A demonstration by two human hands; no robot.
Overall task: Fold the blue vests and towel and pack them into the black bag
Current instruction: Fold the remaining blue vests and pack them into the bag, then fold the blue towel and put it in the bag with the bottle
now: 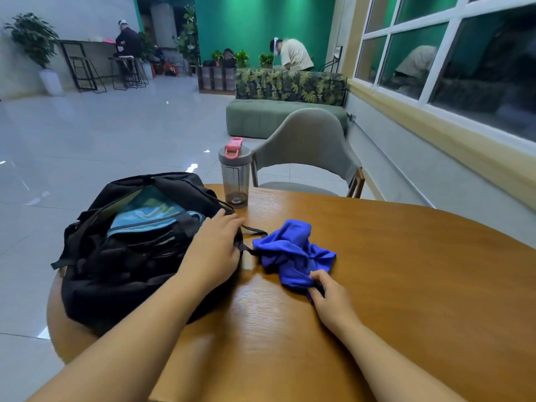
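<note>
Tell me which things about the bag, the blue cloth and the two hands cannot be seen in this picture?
- Head view: the black bag is open, but how much it holds is hidden by its own folds and the left hand.
- The crumpled blue cloth: vest or towel cannot be told.
- The right hand pinches the cloth's near edge; its fingertips are partly hidden.
- The table is cut off by the lower edge.

left hand [214,250]: I see it bare, no glove, ring or watch | right hand [330,300]: bare too, short plain nails on fingers [317,275] | both forearms: uncovered up to the frame edge, I see no sleeve
</note>
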